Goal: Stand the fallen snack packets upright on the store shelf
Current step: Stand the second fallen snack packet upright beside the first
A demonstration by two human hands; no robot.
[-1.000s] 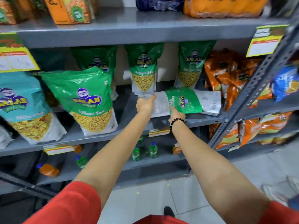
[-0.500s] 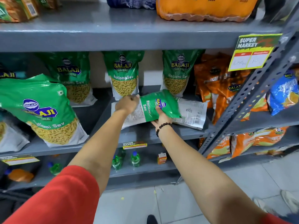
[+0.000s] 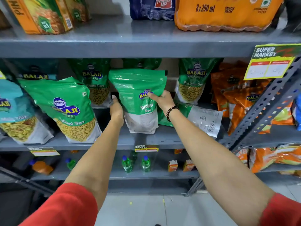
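Note:
A green Ratlami Sev packet (image 3: pixel 136 88) stands upright on the grey middle shelf (image 3: pixel 159 141), held between both hands. My left hand (image 3: pixel 116 110) presses against its left edge. My right hand (image 3: pixel 162 99) grips its right side, thumb across the logo. Another green packet (image 3: pixel 203 119) lies flat on the shelf just right of it, back label up. More green packets stand upright behind: one at the back left (image 3: pixel 94 82), one at the back right (image 3: pixel 193 80), and a large one at the front left (image 3: pixel 65 108).
Orange snack packets (image 3: pixel 236 95) fill the shelf's right end behind a perforated grey upright (image 3: pixel 263 110). A teal Mix packet (image 3: pixel 13 115) stands far left. Juice cartons and drink packs sit on the shelf above, small bottles (image 3: pixel 127 163) on the shelf below.
The packet that lay flat in both hands has been lifted and turned upright, its bottom now on the shelf. The camera has moved closer to the shelf.

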